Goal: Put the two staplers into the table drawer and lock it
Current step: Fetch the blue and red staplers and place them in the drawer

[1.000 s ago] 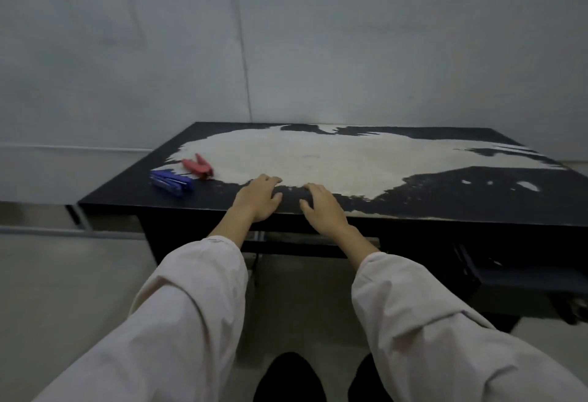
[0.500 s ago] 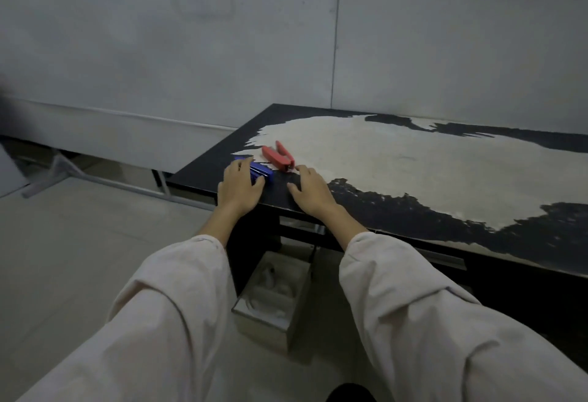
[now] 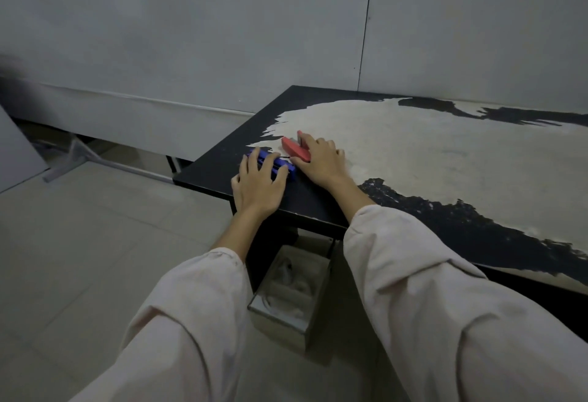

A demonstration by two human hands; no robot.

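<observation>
Near the surface's [image 3: 397,147] left front corner, the left hand [image 3: 259,186] lay over the blue stapler [image 3: 276,163] and the right hand [image 3: 321,159] touched the red stapler [image 3: 296,150]; whether either grasp had closed was unclear. Each needed firm side pinching before lifting.

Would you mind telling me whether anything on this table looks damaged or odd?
Yes: the table has lost much of its black top coat, baring a large pale patch with ragged edges. The red stapler gapes open.

Blue stapler [image 3: 274,162] and red stapler [image 3: 296,150] lie flat, side by side, near the table [image 3: 413,147] corner.
</observation>
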